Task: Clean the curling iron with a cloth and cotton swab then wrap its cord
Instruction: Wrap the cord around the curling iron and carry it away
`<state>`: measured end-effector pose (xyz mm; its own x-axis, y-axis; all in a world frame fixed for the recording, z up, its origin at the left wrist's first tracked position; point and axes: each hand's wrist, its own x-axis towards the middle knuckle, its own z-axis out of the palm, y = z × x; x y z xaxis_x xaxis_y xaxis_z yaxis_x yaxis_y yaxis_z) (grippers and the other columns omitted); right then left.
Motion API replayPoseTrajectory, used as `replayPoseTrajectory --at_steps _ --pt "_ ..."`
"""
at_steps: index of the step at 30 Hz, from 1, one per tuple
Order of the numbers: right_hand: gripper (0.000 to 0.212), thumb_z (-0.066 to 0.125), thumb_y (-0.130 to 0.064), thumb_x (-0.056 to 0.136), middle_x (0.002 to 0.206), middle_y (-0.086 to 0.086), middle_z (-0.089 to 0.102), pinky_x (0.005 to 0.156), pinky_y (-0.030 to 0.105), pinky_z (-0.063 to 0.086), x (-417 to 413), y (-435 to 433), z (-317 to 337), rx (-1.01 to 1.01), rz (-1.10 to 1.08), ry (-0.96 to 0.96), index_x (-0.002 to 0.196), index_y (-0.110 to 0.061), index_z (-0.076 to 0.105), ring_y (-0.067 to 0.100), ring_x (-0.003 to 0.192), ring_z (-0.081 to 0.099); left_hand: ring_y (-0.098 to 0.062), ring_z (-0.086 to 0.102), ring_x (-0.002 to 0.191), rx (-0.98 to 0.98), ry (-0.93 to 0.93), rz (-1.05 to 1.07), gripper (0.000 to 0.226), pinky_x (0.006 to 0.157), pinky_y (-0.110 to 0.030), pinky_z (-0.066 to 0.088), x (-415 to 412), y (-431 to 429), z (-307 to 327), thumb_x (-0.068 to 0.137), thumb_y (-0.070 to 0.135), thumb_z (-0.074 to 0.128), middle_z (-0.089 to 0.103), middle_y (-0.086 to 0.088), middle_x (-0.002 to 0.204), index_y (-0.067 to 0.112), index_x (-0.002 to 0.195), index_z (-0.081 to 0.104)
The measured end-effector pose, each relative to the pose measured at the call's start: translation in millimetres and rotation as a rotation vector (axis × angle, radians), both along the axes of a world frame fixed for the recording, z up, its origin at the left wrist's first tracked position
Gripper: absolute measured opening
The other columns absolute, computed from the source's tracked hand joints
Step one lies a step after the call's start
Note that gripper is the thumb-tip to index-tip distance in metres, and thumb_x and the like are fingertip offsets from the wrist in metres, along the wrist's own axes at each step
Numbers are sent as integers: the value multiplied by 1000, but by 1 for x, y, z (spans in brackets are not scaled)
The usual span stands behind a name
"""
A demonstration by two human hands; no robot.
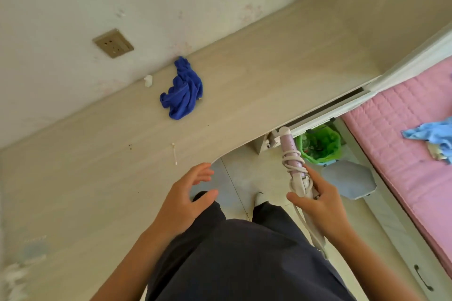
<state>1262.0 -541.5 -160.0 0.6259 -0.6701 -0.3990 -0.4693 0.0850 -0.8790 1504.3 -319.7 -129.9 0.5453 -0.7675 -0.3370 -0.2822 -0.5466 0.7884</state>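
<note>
Lilac-and-white curling iron (289, 148) right of centre in the frame, tip pointing up toward the edge of the surface (244, 80), held off it and over the tiled floor (234, 178); gripped at its white handle by the right hand (320, 203), fingers curled round one side, thumb pressed on the other; white cord (292, 162) looped in several turns round the barrel just above that hand, the rest trailing down past the wrist toward the lower right. Left hand (188, 195) at lower centre, just beside the curved front edge of the surface, fingers loosely spread, holding nothing. Crumpled dark blue cloth (183, 90) lying on the pale wood-grain surface above centre, near the wall (73, 7); small white wad (148, 80) to its left, against the wall; cotton swab (174, 154) lying alone lower down, between cloth and left hand, apart from both. Brass-coloured wall socket (113, 43) at upper left. Waste bin (318, 144) with green liner on the floor, just right of the iron's barrel in the view; pale grey-blue octagonal object (347, 178) below it. Pink quilted mattress (403, 142) along the right edge, light blue fabric (430, 133) bunched on it. Dark trousers (244, 252) filling lower centre.
</note>
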Motion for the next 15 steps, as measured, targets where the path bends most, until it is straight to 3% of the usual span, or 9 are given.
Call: replayPoseTrajectory --at_steps 3,6,10,15 --pt "61 76 -47 65 93 -16 72 68 11 50 -28 -10 14 6 -54 -4 123 -57 62 4 79 65 0 56 129 -61 26 -1 65 105 -11 42 -5 -23 18 88 55 65 59 28 136 36 147 46" --pt "59 76 -46 61 89 -11 71 65 17 48 -44 -13 24 0 -189 -22 117 -57 65 3 73 61 -5 56 132 -106 39 -34 65 108 -21 44 -7 -40 27 89 54 64 59 24 139 33 148 46" --pt "57 82 -34 62 80 -11 69 62 11 48 -56 -10 30 -1 -377 -43 113 -57 69 1 65 58 -13 56 134 -141 109 -99 62 110 -37 45 1 -68 26 90 53 64 61 16 141 34 147 48" --pt "58 82 -25 67 79 -11 68 63 14 49 -62 0 45 -43 -576 -46 120 -44 70 2 66 57 -16 56 135 -177 183 -302 57 110 -39 45 11 -113 16 92 47 62 62 12 141 33 146 51"
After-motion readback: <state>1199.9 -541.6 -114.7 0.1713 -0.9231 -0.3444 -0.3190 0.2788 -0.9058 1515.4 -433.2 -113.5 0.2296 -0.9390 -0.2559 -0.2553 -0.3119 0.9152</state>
